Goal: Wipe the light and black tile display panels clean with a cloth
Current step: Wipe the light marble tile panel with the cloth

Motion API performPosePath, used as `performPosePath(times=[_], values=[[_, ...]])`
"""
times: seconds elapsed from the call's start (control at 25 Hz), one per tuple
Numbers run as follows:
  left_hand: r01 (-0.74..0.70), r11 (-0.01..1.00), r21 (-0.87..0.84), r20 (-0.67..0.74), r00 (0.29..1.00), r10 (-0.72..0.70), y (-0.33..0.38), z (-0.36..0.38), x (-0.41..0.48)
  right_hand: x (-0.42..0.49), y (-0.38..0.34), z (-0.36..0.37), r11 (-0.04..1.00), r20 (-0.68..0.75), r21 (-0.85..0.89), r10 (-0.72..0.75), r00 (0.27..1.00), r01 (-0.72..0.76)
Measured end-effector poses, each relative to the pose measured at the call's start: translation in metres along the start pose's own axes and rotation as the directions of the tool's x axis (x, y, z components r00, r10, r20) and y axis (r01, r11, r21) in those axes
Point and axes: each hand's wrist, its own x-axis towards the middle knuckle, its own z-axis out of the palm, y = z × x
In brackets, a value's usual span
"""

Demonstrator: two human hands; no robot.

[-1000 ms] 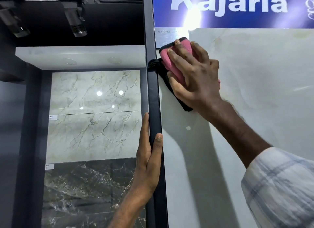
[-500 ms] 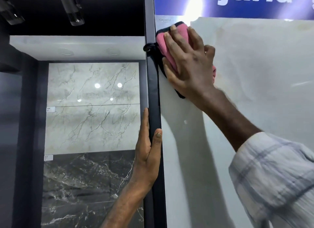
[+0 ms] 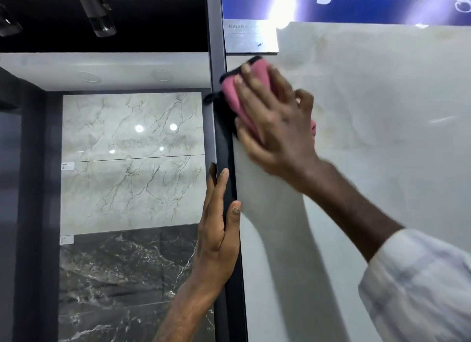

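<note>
**Corner pass on the large glossy cream tile panel (image 3: 369,138)**

Fingers (image 3: 249,92) of the right hand (image 3: 277,122) lie spread and nearly straight. They press a folded pink cloth with black edging (image 3: 229,97) flat against the panel, just right of the dark grey vertical frame post (image 3: 216,36). The cloth's black edge touches the post. One outer finger looks bent, but motion blur smears it.

Lower down the post, the left hand (image 3: 216,229) holds nothing. Its straight fingers (image 3: 218,189) lie along the post's left side and the thumb rests on the front face, apparently to steady the person.

The step in hand looks like the wipe of the light panel's top corner beside the post. The next stroke probably calls for even pressure carried away from the post, across or down. It should stay below the small silver label plate (image 3: 249,37) fixed right of the post's top. The black white-veined marble tile (image 3: 122,278), low and left of the post, sits well apart from the cloth and seems still to do.

Most of the cloth is hidden under the hand. The panel runs out of view to the right and below. Glare on the blue lettered sign (image 3: 356,8) washes out part of it, and no dust or streaks can be made out.
</note>
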Motion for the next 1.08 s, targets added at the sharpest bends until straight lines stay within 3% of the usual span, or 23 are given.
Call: performPosePath(times=[0.12, 0.32, 0.44, 0.56, 0.64, 0.8, 1.0, 1.08], values=[[0.006, 1.000, 0.014, 0.003, 1.000, -0.006, 0.000, 0.000, 0.000, -0.029, -0.002, -0.002, 0.994, -0.008, -0.022, -0.111, 0.994, 0.111], [-0.051, 0.999, 0.018, 0.002, 0.999, 0.051, -0.005, 0.000, -0.007, 0.045, 0.023, -0.004, 0.999, 0.027, 0.025, 0.029, 0.999, -0.030], [-0.023, 1.000, 0.015, 0.037, 0.999, 0.022, -0.008, -0.002, -0.020, -0.018, -0.003, 0.001, 0.999, -0.052, 0.028, 0.035, 0.998, -0.034], [0.023, 0.999, 0.029, 0.065, 0.998, -0.025, -0.008, -0.002, -0.026, -0.094, -0.018, -0.007, 0.999, -0.070, 0.019, -0.049, 0.996, 0.050], [0.001, 0.999, 0.041, 0.059, 0.998, -0.004, -0.008, -0.002, -0.027, -0.071, -0.002, -0.008, 0.997, -0.054, 0.028, -0.071, 0.996, 0.072], [0.015, 0.998, 0.065, 0.077, 0.997, -0.020, -0.008, -0.003, -0.031, -0.013, 0.011, -0.005, 0.998, 0.011, -0.015, 0.066, 0.998, -0.066], [0.020, 0.997, 0.079, 0.070, 0.997, -0.026, -0.010, -0.005, -0.037, -0.142, -0.035, -0.016, 0.999, -0.063, 0.046, -0.006, 0.998, 0.009], [0.019, 0.997, 0.069, 0.046, 0.999, -0.022, -0.011, -0.003, -0.038, -0.132, -0.022, -0.016, 0.996, -0.064, 0.057, -0.071, 0.995, 0.075]])
